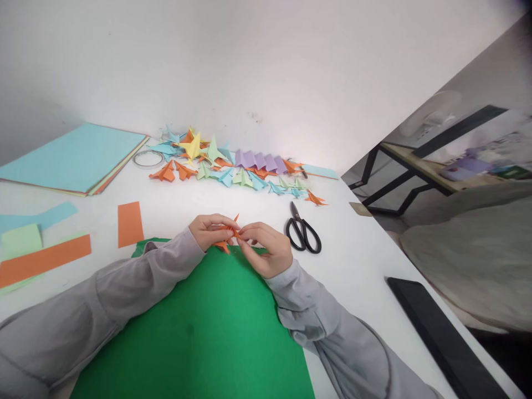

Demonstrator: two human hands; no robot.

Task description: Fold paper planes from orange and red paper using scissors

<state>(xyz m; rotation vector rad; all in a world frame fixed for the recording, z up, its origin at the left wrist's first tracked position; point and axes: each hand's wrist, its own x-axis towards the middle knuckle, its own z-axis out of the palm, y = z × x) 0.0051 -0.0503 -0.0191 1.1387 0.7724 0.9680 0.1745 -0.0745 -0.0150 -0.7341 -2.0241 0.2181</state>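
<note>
My left hand (209, 230) and my right hand (266, 249) meet over the far edge of a green sheet (208, 332). Between them they pinch a small folded orange paper figure (227, 235), with points sticking up and down out of my fingers. Both hands have their fingers closed on it. Grey sleeves cover both arms. Black scissors (303, 231) lie on the white table just right of my right hand.
A heap of folded paper figures (233, 163) in several colours lines the back of the table (366, 260). A tape roll (148, 158), a stack of coloured sheets (75, 158), orange strips (130, 223) and a black slab (440, 332) at the right edge lie around.
</note>
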